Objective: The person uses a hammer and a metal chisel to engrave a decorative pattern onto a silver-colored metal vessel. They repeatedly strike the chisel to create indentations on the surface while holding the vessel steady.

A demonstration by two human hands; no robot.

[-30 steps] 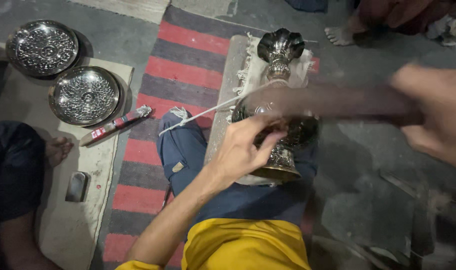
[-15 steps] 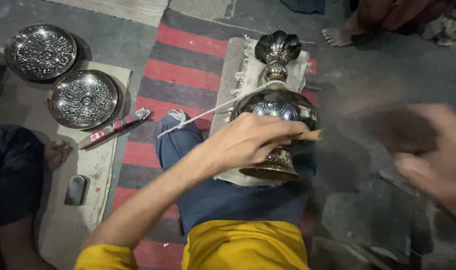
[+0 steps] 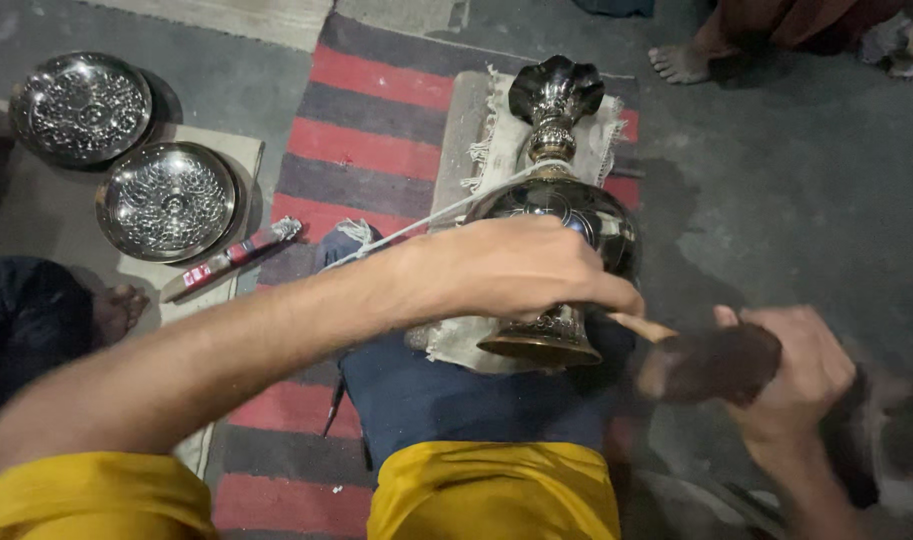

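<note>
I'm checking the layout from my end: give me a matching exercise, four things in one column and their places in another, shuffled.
Things:
1. metal vase
2. two embossed metal plates
3. dark mallet
4. left hand

Places:
A. in the right hand, at the lower right
B. on the floor at the upper left
C. lying on its side on a fringed cloth over the striped rug
D. resting on the vase's body, holding a thin tool

Pairs: 1-C, 2-B, 3-A, 4-D
</note>
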